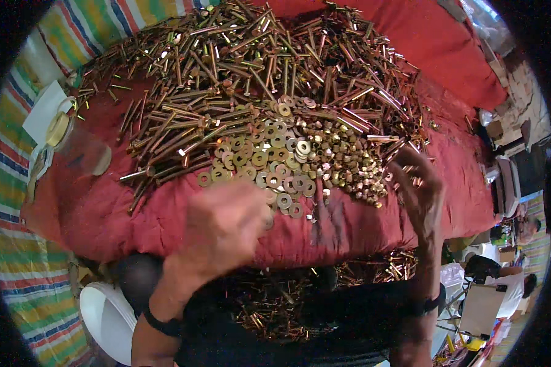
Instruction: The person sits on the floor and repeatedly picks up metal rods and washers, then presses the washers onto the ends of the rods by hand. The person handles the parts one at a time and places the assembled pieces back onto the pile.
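Flat round brass-coloured washers (277, 141): here they are, in a loose, overlapping heap toward the near edge of the counter, roughly mid-length.
Small shiny gold-coloured metal nuts (355, 162): piled right up against the washers, on the side nearer the counter's right edge.
Left hand (229, 217): a blur over the near edge of the counter, beside the washers; fingers bunched, but whether the grip holds anything, I cannot tell.
Right hand (420, 186): out at the right end of the nuts, fingers bent downward; its grip looks narrow, contents impossible to make out.
Long coppery metal bolts (226, 61): what a mound, jumbled at every angle, filling the far side of the counter and reaching down both flanks of the washers and nuts!
Red cloth-covered counter (361, 229): bare and wrinkled along the near edge, dark stains there too.
Clear jar with a yellow lid (82, 150): over by the left edge, tipped on its side.
More coppery bolts (275, 315): glinting below the near edge, in shadow.
Striped multicoloured sheeting (33, 293): hanging along the left.
Person in a white top (514, 293): well off beyond the right edge.
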{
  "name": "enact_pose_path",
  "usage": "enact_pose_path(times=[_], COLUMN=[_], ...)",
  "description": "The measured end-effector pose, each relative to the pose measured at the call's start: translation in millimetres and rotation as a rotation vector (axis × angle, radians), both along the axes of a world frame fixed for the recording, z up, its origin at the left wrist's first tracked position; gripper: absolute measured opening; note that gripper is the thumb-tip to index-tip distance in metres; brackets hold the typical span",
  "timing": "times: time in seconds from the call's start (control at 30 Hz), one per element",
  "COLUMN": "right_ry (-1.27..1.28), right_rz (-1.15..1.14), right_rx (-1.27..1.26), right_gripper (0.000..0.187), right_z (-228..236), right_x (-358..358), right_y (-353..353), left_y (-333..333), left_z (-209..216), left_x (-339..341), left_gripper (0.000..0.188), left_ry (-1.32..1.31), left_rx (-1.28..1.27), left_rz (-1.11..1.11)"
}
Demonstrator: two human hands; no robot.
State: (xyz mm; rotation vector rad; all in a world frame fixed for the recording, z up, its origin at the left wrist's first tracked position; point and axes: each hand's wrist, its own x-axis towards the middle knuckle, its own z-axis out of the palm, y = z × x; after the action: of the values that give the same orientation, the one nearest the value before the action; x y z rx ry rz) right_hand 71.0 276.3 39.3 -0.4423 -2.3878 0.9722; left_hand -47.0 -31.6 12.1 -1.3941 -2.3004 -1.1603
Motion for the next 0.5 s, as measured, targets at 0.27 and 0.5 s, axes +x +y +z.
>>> enact_pose_path(times=[0.27,0.5], right_ry=[-0.094,-0.053], right_rz=[0.060,0.059], right_rx=[0.993,0.787], right_gripper=[0.049,0.024], right_z=[-35.3,-37.8], right_x=[-40.7,-41.1], right_y=[47.0,48.7], left_y=[-26.2,-28.8], left_z=[-14.4,-19.2], left_x=[-45.4,-54.5], left_gripper=[0.041,0.039], left_ry=[0.309,0.355], left_rx=[-0.255,-0.212], left_rz=[0.548,0.657])
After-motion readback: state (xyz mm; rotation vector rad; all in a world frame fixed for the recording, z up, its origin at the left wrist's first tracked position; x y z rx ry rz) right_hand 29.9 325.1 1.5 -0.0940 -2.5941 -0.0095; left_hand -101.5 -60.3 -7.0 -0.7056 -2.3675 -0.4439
